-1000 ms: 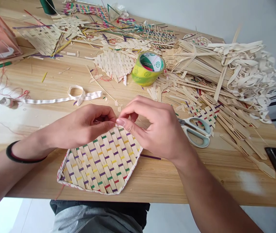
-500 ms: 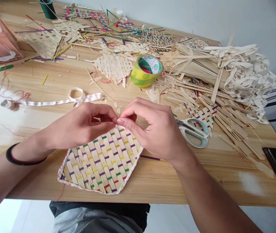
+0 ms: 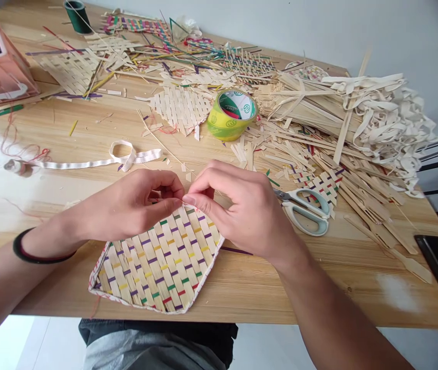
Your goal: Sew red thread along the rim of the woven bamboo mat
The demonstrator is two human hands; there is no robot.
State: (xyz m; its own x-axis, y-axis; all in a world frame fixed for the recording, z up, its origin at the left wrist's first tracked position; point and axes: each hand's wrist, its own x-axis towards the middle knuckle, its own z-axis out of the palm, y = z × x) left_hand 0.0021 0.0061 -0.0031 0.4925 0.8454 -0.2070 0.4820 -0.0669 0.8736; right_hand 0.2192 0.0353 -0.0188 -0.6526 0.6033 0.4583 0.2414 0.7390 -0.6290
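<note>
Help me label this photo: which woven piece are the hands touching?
The white-edged woven mat in front: left hand and right hand meet at its far edge. The other woven pieces lie farther back.

1 head camera faces forward and down.

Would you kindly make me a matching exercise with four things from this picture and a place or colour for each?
1. wristband
2. tape roll
3. scissors
4. nearest woven mat

A. far edge held by the left hand and the right hand
B. white and pale blue handles
C. mainly black
D. yellow outer side

Pairs: 1-C, 2-D, 3-B, 4-A
</note>
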